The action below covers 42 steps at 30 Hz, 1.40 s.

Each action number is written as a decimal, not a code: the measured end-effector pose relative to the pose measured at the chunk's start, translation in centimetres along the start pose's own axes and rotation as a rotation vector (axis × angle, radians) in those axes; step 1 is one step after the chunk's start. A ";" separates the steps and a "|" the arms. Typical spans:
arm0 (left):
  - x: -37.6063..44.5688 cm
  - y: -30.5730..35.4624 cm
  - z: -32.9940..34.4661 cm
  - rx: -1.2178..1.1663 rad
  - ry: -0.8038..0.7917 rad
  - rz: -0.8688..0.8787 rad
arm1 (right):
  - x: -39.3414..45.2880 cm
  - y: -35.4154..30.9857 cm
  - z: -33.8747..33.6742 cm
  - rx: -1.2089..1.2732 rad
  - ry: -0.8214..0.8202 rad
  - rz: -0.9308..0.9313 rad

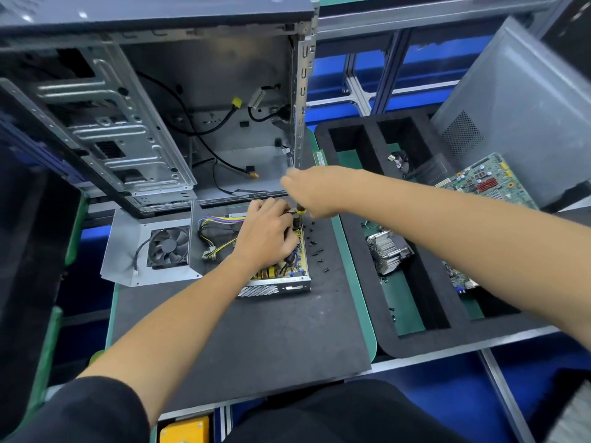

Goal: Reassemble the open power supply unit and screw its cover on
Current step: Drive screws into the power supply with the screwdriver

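Writing: no brand, label or lettering is being made out anywhere; everything printed is too small or blurred.
PSU (275, 276): an open sheet-metal box with a perforated front wall is being shown on the dark mat (256, 340), in front of the case (160, 123); a yellowish board, coils and coloured wires are being exposed inside.
Cover (128, 251): a bent grey metal plate carrying a black square fan (168, 247) is being shown lying just left of the PSU, touching it.
Left hand (267, 233): it is being pressed down onto the PSU's innards, fingers curled; whether anything is being pinched cannot be told.
Right hand (311, 190): it is being held over the PSU's far right corner, fingers closed around a screwdriver (299, 215) with a dark, yellow-banded handle pointing down.
Screws (315, 247): small black ones are being shown scattered on the mat just right of the PSU.
Tray (351, 238): black foam compartments are being shown holding a finned metal heatsink (385, 251).
Motherboard (489, 183): a green board is being shown at the tray's far right.
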State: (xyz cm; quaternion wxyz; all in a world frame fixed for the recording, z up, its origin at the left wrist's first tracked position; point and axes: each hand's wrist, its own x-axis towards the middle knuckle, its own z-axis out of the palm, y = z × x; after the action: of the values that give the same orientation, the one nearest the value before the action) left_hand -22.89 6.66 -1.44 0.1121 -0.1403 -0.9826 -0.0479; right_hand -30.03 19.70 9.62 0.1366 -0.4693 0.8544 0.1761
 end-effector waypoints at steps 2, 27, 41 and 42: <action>0.0 0.1 0.0 -0.010 0.006 -0.002 | -0.2 -0.1 0.0 0.007 0.040 0.010; -0.2 -0.1 -0.1 -0.021 0.010 0.014 | -0.2 -2.1 0.6 0.057 0.065 0.182; -0.3 0.1 -0.1 -0.044 0.073 0.014 | -0.2 -2.0 0.6 0.052 0.088 0.142; -0.3 0.0 0.0 -0.038 0.064 0.010 | -0.2 -1.9 0.5 0.085 0.062 0.146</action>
State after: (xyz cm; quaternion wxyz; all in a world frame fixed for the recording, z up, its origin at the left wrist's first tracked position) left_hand -22.64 6.61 -1.46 0.1410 -0.1457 -0.9767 -0.0704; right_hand -28.24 19.12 8.89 0.1166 -0.4047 0.8970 0.1346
